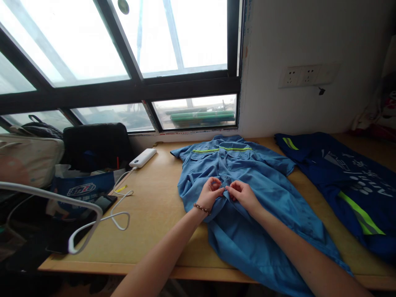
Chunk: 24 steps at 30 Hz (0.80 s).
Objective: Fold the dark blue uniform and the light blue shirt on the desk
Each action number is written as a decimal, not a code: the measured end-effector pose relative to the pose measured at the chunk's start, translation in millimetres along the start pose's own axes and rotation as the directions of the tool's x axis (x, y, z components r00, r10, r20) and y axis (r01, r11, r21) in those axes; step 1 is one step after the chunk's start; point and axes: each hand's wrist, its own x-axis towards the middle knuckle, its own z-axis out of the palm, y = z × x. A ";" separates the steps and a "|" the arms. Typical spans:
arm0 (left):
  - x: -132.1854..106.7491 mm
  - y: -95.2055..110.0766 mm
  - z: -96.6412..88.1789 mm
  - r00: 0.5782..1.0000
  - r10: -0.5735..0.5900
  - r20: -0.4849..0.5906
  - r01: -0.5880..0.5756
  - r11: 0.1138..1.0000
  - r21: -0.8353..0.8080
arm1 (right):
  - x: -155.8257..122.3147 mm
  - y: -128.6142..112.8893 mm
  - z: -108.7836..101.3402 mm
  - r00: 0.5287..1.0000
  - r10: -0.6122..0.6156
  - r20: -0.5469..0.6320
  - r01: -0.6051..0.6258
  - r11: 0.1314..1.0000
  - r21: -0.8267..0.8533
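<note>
A light blue work shirt [266, 194] with a yellow-green stripe across the chest lies front up on the wooden table [148, 218], its lower part hanging over the front edge. My left hand [210, 193] pinches the shirt's front placket from the left, a beaded bracelet on its wrist. Right beside it, my right hand [241, 194] pinches the same placket. The fingertips of both hands nearly meet there. Any button between them is too small to make out.
To the right lies a dark blue garment [334, 173] with reflective strips and white print. A white power bank [143, 158] with a white cable [120, 214] sits at the left. Bags [83, 187] stand beyond the table's left edge. A window [185, 41] rises behind.
</note>
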 end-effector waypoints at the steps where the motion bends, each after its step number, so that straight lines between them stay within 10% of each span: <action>1: -0.1 0.2 0.1 1.000 0.013 0.021 -0.013 1.000 0.003 | -0.4 -1.0 0.1 1.000 0.023 0.016 -0.023 0.999 0.029; 15: -1.6 6.1 -1.9 0.965 0.107 0.239 -0.159 0.964 0.214 | 4.1 6.0 -9.9 0.868 0.355 0.348 -0.480 0.780 0.401; 24: 0.7 27.2 -11.9 0.939 0.303 0.163 -0.341 0.748 0.569 | 7.6 -24.4 -32.9 0.979 0.204 0.009 -0.202 0.958 0.204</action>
